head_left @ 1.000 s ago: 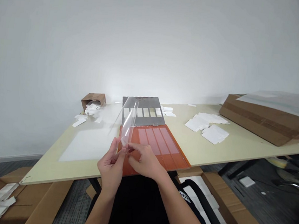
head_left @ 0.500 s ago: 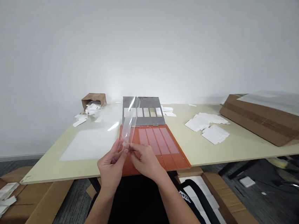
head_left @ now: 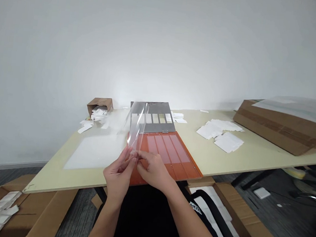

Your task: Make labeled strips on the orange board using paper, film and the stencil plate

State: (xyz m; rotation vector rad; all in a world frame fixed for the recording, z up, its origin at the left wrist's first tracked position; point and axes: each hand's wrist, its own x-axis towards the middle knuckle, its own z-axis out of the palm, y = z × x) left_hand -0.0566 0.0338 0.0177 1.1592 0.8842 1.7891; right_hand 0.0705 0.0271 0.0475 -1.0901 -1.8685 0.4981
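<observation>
Clear film strip (head_left: 136,131), one piece, thin and glossy, held upright over the near edge of the table (head_left: 243,156); my left hand (head_left: 119,174) and my right hand (head_left: 153,170) both pinch its lower end, fingertips pressed together at one spot and touching each other. Against half a second ago, the strip leans a little further left and its upper part curls more; the pinch point has hardly shifted, so I judge the layers at that end are not yet parted. Orange plate (head_left: 171,157), flat on the table, directly beneath and behind my hands, bearing four pale long rectangles; its near-left corner is hidden by my fingers. Grey metal stencil (head_left: 152,117), with a row of cut-out windows, abutting the plate's far edge; seen partly through the film. White translucent sheet (head_left: 93,151), flat, left of the plate. Small tipped brown box (head_left: 100,104) with white slips spilling out, far left corner. Loose white papers (head_left: 220,135), right of centre. Long cardboard carton (head_left: 282,126), far right, well apart. Open cartons on the floor (head_left: 40,211), below the table edge.
</observation>
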